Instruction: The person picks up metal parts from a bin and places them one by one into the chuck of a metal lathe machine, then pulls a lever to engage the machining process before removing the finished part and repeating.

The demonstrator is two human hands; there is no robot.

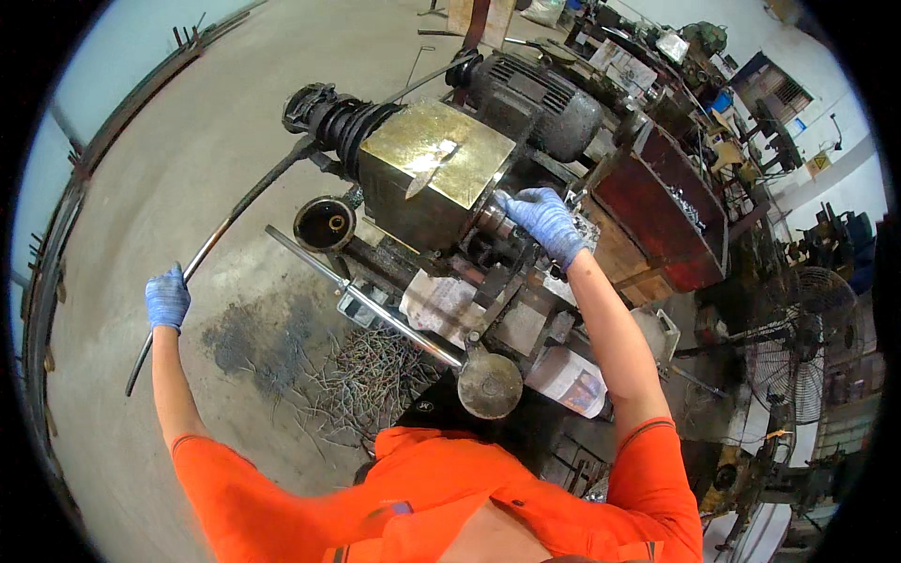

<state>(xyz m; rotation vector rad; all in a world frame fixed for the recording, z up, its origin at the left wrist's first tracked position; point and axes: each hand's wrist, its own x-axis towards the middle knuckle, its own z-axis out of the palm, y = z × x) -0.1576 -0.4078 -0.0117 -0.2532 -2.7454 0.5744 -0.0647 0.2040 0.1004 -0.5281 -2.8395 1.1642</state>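
My left hand (169, 298), in a blue-grey work glove, is closed round a long metal lever bar (218, 235). The bar slopes up to a dark ribbed shaft end (343, 122) on the machine. My right hand (544, 223), gloved alike, is at the shiny round spindle end (494, 221) beside the machine's brass-coloured housing (436, 150). Its fingers are bent toward the spindle, and what lies between them is hidden. A flat pointed metal piece (432, 171) rests on top of the housing.
A second bar (399, 327) crosses the machine's near side. Metal scraps (371, 380) lie on the floor by an oily patch (253, 342). A motor (540, 103) stands behind the housing; a red-brown bin (657, 202) and a fan (802, 328) are at right.
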